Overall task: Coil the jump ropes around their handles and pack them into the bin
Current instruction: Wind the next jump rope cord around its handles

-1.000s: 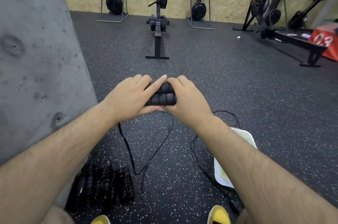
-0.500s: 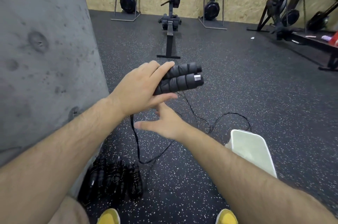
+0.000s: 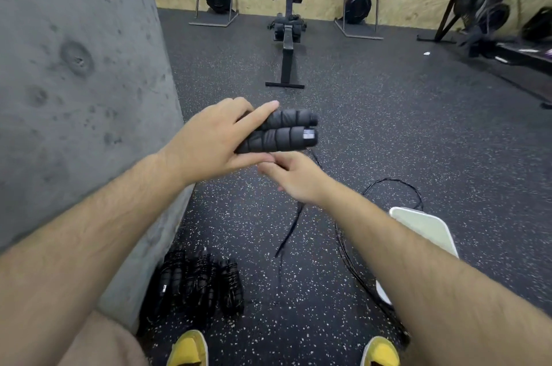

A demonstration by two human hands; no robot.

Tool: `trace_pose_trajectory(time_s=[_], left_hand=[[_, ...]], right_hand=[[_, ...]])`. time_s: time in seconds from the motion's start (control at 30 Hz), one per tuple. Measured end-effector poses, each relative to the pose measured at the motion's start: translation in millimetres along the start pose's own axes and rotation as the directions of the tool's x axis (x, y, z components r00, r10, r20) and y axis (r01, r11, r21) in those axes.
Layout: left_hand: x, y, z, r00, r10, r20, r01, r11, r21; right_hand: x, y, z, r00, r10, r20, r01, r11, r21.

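The left hand [image 3: 215, 138] grips both handles [image 3: 280, 132] together. The right hand [image 3: 294, 177], blurred, is at their 6 o'clock; if it pinches the cord [image 3: 289, 230] I cannot tell. The bin [image 3: 424, 225] lies at 4 o'clock.

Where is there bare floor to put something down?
The widest bare floor lies between the rowing machine and the held handles, stretching right past the bin. It is crowded by the concrete wall, where coiled ropes lie, and beside the bin, where loose cord trails.
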State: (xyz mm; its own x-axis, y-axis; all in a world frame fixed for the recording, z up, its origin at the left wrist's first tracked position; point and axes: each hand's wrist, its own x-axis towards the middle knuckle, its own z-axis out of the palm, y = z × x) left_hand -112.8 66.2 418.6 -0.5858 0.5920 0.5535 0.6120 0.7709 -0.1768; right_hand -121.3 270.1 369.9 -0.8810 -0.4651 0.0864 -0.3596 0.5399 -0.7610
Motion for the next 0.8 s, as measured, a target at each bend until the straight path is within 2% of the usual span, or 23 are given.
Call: trace_pose_trajectory(time_s=[0.1, 0.2, 0.37, 0.47, 0.6, 0.8], left_hand=[[-8, -13, 2, 0.999, -0.027, 0.020, 0.026, 1.000, 0.007], [-14, -13, 6, 0.999, 0.003, 0.048, -0.007, 0.998, 0.063], [-18, 8, 25, 0.986, 0.071, 0.153, -0.092, 0.986, 0.137], [-16, 19, 35, 0.980, 0.008, 0.198, -0.045, 0.982, 0.184], [-13, 23, 40, 0.977, -0.092, 0.195, 0.056, 0.981, 0.184], [-13, 38, 44, 0.982, 0.031, 0.188, -0.063, 0.984, 0.166]], right_hand=[[-9, 17, -29, 0.999, 0.027, -0.035, -0.031, 0.991, -0.129], [-19, 27, -55, 0.997, 0.035, -0.065, -0.048, 0.974, -0.223], [-33, 28, -78, 0.996, -0.048, -0.079, 0.009, 0.904, -0.427], [-41, 24, -82, 0.997, -0.052, -0.057, 0.015, 0.856, -0.518], [-49, 18, -84, 0.997, -0.065, -0.052, 0.023, 0.816, -0.578], [-56, 16, -96, 0.998, -0.064, -0.016, 0.042, 0.807, -0.589]])
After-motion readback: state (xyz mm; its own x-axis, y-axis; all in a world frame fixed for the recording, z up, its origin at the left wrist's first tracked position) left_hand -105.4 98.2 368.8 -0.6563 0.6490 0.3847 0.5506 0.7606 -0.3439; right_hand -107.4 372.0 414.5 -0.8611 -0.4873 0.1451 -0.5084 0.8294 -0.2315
